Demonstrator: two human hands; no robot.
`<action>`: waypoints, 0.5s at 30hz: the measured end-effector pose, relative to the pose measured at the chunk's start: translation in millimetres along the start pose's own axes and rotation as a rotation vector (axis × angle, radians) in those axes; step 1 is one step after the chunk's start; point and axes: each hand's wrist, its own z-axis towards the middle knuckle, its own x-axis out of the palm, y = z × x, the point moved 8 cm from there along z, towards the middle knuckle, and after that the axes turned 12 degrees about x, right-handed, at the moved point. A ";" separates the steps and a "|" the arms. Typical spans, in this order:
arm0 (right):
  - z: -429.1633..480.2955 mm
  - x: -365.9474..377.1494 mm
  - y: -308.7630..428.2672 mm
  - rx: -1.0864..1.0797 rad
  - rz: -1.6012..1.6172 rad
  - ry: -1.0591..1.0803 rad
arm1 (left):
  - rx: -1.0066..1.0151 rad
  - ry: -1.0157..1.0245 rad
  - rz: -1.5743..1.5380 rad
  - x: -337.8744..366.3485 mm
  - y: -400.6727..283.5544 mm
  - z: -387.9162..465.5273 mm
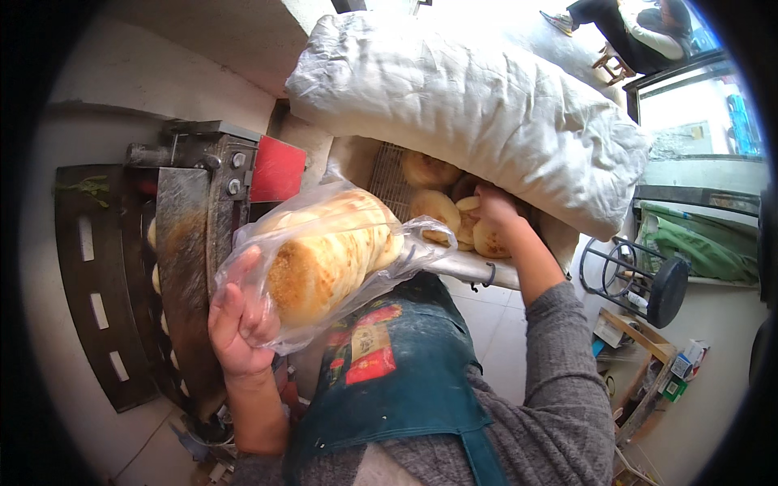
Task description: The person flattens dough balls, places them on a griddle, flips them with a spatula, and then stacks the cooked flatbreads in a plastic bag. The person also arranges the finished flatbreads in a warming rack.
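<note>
My left hand (246,319) grips a clear plastic bag (337,328) from its lower left side. Inside the bag, several round flatbreads (316,273) are packed in a stack, browned on their faces. The bag's mouth lies loose toward the right. My right hand (498,209) reaches under a thick white quilt (474,109) into a container with a wire rack (386,176). Several more flatbreads (434,212) lie there, and my fingers touch one of them. The fingertips are partly hidden, so I cannot tell whether they hold it.
A metal baking machine (194,243) stands at the left, with pale dough rounds partly visible inside. At the right are a black round stool (667,291) and a wooden shelf frame (644,340) with small boxes. A person (647,36) sits at the upper right.
</note>
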 end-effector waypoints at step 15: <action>-203.8 -148.8 147.1 -0.292 1.551 -0.099 | -0.094 0.039 0.100 31.9 4.2 4.7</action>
